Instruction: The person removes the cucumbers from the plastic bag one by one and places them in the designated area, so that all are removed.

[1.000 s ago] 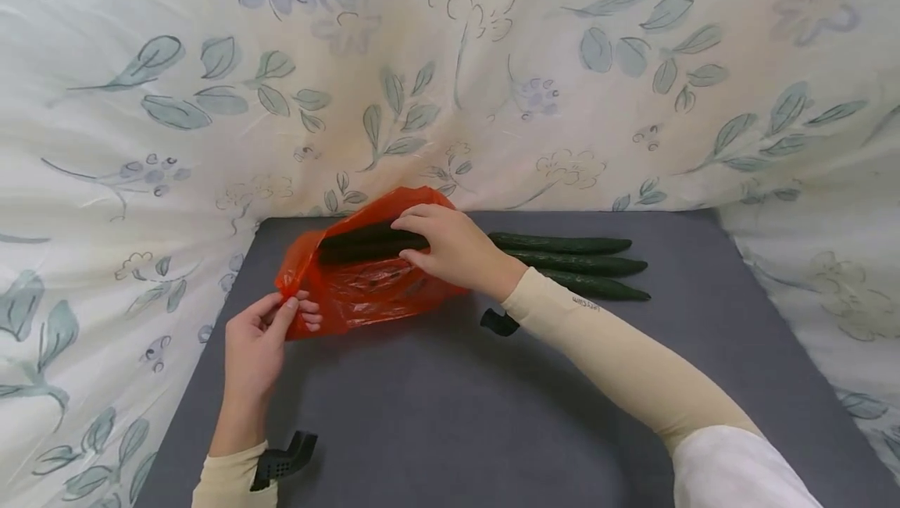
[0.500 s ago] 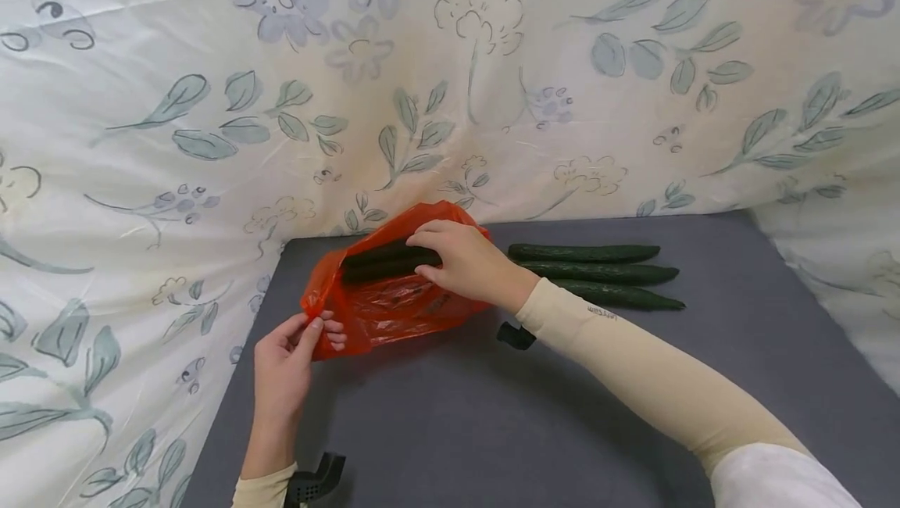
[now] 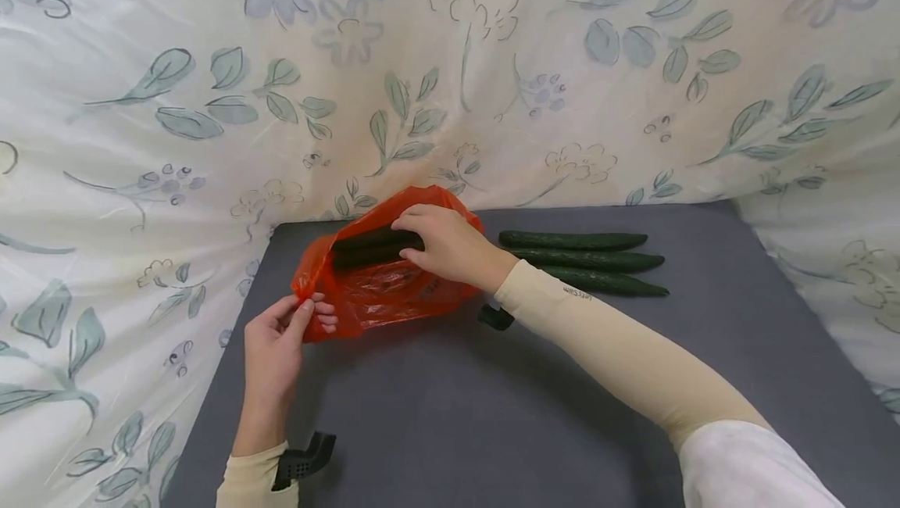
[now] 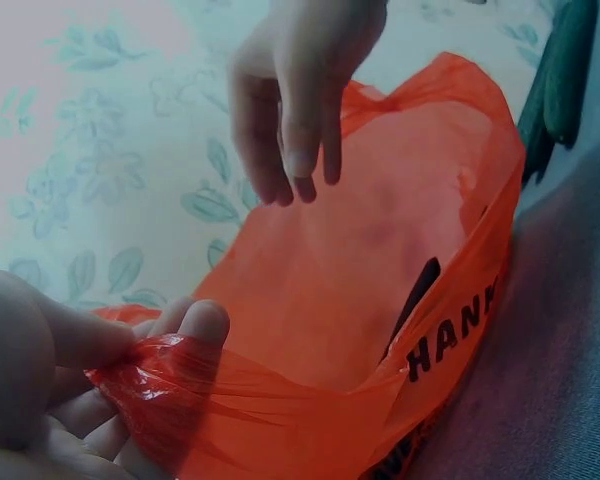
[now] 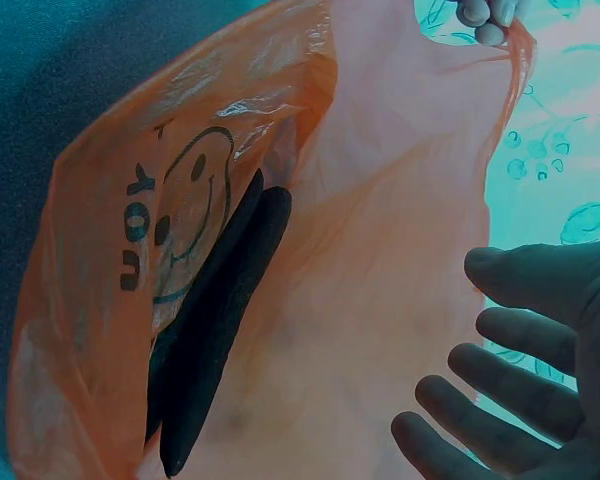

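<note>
"Gripping what with the left hand (image 3: 273,345)?"
"Pinching the red bag (image 3: 390,306) by its mouth's edge."
"Right hand (image 3: 450,246)?"
"Holding nothing, with fingers spread over the gaping, roomy mouth."
"Inside?"
"Two cucumbers (image 5: 220,320). To the right, near the back edge of the table (image 3: 527,414): three loose cucumbers (image 3: 598,259)."

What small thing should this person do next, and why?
Probably move the right hand to the three cucumbers on the table and take one: that hand looks empty, two cucumbers lie in the red bag, and the left hand pinches its edge.
</note>
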The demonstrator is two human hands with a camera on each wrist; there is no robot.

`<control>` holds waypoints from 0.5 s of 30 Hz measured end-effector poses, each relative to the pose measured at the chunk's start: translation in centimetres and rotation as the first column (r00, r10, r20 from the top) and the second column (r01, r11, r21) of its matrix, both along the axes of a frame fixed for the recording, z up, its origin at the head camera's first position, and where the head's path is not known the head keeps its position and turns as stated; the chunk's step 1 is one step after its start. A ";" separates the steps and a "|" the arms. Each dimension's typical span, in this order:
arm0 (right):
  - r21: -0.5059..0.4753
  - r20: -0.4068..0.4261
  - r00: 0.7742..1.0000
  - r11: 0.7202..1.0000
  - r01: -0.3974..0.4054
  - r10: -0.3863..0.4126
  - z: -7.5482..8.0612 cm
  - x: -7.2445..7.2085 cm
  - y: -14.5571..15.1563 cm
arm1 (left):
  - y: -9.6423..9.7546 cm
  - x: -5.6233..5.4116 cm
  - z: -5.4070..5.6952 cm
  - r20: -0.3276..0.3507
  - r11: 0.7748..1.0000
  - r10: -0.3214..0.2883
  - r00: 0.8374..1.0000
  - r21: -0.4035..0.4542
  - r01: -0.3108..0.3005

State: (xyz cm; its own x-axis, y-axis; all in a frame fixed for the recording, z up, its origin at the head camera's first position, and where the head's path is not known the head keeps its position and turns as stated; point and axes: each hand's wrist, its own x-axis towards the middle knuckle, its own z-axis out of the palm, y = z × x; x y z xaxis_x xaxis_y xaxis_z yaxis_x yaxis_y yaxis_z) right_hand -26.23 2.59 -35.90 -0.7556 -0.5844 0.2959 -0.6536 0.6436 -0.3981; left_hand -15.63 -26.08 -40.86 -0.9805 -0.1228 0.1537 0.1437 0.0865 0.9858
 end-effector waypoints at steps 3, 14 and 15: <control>-0.004 0.014 1.000 1.000 0.002 -0.002 0.0 -0.4 -0.3 | -0.1 -0.3 0.2 -0.019 1.000 -0.016 1.000 0.007 0.017; 0.040 0.032 0.999 0.999 -0.002 0.001 -0.5 -1.9 -1.9 | -0.2 -0.1 0.1 -0.017 0.999 -0.024 1.000 0.035 0.025; 0.050 0.035 0.999 0.999 -0.001 -0.001 -0.6 -2.0 -2.0 | -0.1 -0.1 0.0 -0.015 0.999 -0.024 1.000 0.037 0.025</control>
State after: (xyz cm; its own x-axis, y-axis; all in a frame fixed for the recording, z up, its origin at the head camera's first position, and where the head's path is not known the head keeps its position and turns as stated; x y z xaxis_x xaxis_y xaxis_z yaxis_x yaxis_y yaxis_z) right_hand -28.23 0.58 -36.47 -0.7652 -0.5976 0.2396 -0.6396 0.6631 -0.3887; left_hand -15.70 -26.23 -40.82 -0.9810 -0.1046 0.1634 0.1593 0.0463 0.9861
